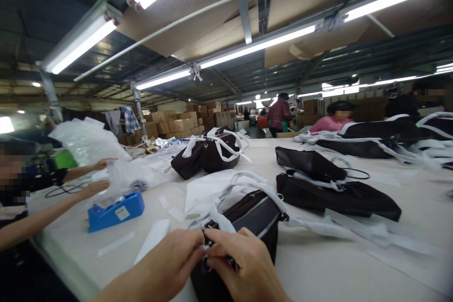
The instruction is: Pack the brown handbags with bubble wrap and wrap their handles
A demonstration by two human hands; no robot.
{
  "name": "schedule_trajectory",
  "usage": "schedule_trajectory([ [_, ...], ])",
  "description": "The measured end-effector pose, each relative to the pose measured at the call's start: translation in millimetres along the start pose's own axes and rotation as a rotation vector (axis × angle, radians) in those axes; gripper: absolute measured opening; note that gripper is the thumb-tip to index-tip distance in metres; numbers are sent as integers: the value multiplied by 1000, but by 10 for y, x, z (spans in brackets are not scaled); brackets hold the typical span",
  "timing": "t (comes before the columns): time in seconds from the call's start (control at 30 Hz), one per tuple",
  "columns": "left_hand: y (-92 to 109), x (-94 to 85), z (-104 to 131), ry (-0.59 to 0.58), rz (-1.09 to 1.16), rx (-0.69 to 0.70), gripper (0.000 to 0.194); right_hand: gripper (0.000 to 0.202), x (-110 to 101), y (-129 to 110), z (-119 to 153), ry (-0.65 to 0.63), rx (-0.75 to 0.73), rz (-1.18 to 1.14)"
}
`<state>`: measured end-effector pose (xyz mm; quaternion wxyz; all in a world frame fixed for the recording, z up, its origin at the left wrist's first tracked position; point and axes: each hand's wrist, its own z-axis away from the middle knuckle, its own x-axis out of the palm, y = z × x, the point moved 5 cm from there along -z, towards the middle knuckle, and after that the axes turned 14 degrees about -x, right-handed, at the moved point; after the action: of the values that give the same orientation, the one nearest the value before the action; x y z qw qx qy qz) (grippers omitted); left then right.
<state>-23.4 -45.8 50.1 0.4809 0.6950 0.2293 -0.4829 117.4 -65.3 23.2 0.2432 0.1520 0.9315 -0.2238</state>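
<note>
A black bag (264, 214) with grey trim lies right before me, its handles covered in white wrapping (244, 179). My left hand (171, 262) pinches at a small metal fitting on the near side of this bag. From the other side my right hand (246, 262) closes on the same spot, thumb and forefinger meeting the left fingertips. A bit of white shows between the fingers, but its exact kind is hidden. White wrapping hangs down just above both hands.
A blue tape dispenser (120, 211) stands left on the white table (311, 264). A co-worker's hands (95, 188) handle clear plastic bags (123, 177) there. More black bags (336, 196) lie right and behind, with white strips (154, 238) about. Other people work farther back.
</note>
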Motion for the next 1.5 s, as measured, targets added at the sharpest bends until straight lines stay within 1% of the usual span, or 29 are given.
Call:
schedule_trajectory([
  [0.07, -43, 25, -39, -224, 241, -175, 19, 34, 51, -19, 95, 74, -106, 53],
  [0.13, -103, 104, -53, -450, 516, -375, 27, 42, 110, -45, 176, 132, -230, 122],
  [0.17, -131, 143, -56, -525, 631, -455, 33, 48, 149, -63, 216, 153, -293, 160],
  [0.2, -160, 173, -62, -564, 716, -510, 39, 55, 191, -78, 257, 177, -341, 197],
  [0.23, -186, 193, -71, -577, 768, -538, 44, 63, 235, -89, 299, 206, -369, 229],
  [0.3, -228, 211, -84, -565, 805, -554, 49, 71, 318, -95, 375, 260, -363, 257],
  [0.33, -238, 209, -83, -554, 799, -548, 50, 69, 351, -93, 402, 273, -341, 243],
  [0.4, -227, 167, -76, -501, 729, -507, 48, 56, 379, -76, 411, 251, -275, 164],
  [0.47, -180, 98, -60, -435, 590, -442, 39, 39, 318, -37, 352, 221, -183, 40],
  [0.53, -111, 28, -45, -375, 451, -365, 30, 26, 182, 9, 233, 217, -105, -64],
  [0.57, -78, 2, -40, -359, 400, -328, 26, 22, 117, 23, 159, 199, -95, -96],
  [0.63, -34, -32, -39, -335, 328, -271, 20, 16, 43, 25, 16, 111, -136, -108],
  [0.7, -21, -54, -46, -305, 269, -234, 21, 19, 51, 27, -72, 13, -184, -60],
  [0.77, -13, -71, -47, -262, 206, -198, 21, 16, 99, 32, -96, -8, -213, 29],
  [0.8, -9, -76, -40, -235, 171, -187, 21, 13, 128, 24, -94, 11, -236, 85],
  [0.87, 1, -75, -11, -175, 103, -187, 22, 14, 192, -15, -78, 73, -293, 211],
  [0.93, 1, -58, 33, -102, 64, -224, 23, 16, 252, -65, -70, 145, -343, 338],
  [1.0, -12, -21, 75, -41, 78, -263, 20, 17, 305, -98, -79, 203, -363, 435],
  [1.03, -26, 9, 90, -30, 114, -280, 19, 17, 328, -106, -89, 229, -364, 470],
  [1.1, -76, 82, 100, -50, 231, -320, 19, 17, 370, -115, -108, 266, -373, 510],
  [1.17, -137, 147, 89, -98, 365, -360, 22, 18, 395, -123, -121, 276, -391, 516],
  [1.23, -177, 188, 76, -174, 460, -386, 29, 23, 370, -137, -122, 249, -413, 497],
  [1.27, -179, 199, 75, -230, 487, -385, 35, 27, 331, -143, -116, 212, -417, 481],
  [1.33, -156, 188, 90, -349, 524, -370, 48, 32, 196, -147, -81, 106, -413, 438],
  [1.4, -116, 123, 115, -435, 542, -351, 54, 37, 2, -112, -1, -7, -373, 384],
  [1.43, -100, 72, 124, -454, 536, -342, 52, 39, -102, -74, 59, -49, -334, 358],
  [1.5, -90, -39, 126, -440, 458, -325, 45, 36, -277, 34, 215, -91, -240, 311],
])
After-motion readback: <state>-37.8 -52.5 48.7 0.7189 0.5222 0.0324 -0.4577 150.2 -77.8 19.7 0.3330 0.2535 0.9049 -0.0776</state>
